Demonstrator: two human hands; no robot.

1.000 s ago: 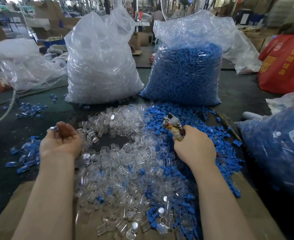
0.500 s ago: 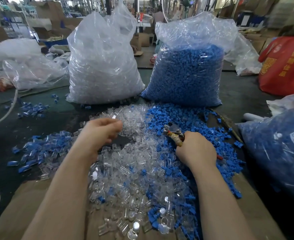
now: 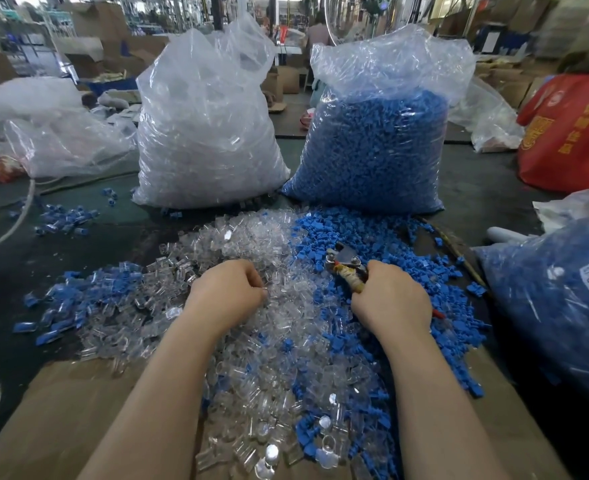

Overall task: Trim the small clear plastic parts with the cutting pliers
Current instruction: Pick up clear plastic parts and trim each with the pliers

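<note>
Reaching back from left side, left hand [image 3: 227, 292] now pinches into clear parts [image 3: 251, 237]; right hand [image 3: 390, 299] grips pliers [image 3: 346, 263]; next trim imminent.

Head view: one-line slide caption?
Left hand picks in the clear parts while right hand grips the pliers.

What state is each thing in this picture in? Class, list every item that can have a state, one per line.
left hand: fingers curled, down in the clear parts; whether it holds one cannot be told.
right hand: grips the plier handles.
cutting pliers: held, head pointing up and left; jaws too small to judge.
clear parts pile: loose, spread on the table.
blue parts pile: loose, spread beside the clear ones.
clear-parts bag: upright, top open, full.
blue-parts bag: upright, full.
</note>
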